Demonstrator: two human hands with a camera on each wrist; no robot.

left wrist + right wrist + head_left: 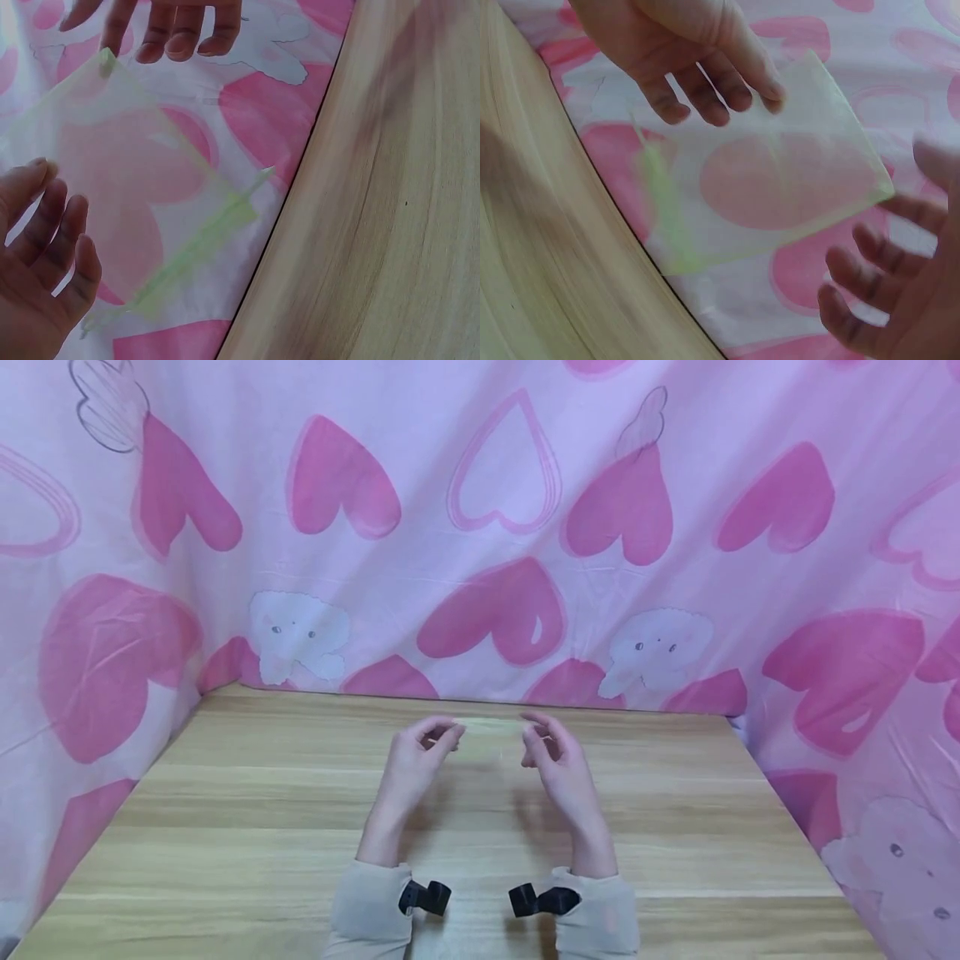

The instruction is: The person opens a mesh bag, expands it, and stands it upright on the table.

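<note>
In the head view, a pale yellow-green, see-through fabric pouch (491,726) was held up between the left hand (420,747) on the left and the right hand (555,752) on the right. Seen nearly edge-on, it spanned left to right, so neither hand was nearer: both touched it. The far edge of the light wood-grain tabletop (262,810) lay just past the fingers, with the pink heart-print curtain (345,552) behind it. The room for moving seemed to lie nearer the person and out to both sides, where the tabletop spread wide.

In the left wrist view, the left thumb and index finger pinched the pouch's left side, near its upper corner, the other fingers loosely curved apart from it. The pouch's long axis appeared to run downward, from its plain upper edge to a gathered green band (199,244) on the tabletop side. A thin pale green cord (270,172) stuck out past the band's right end.

In the right wrist view, the right index fingertip met the pouch's upper right corner, while the right thumb stood apart and the remaining fingers were spread. Whether that fingertip pressed or merely touched, I could not tell.
</note>
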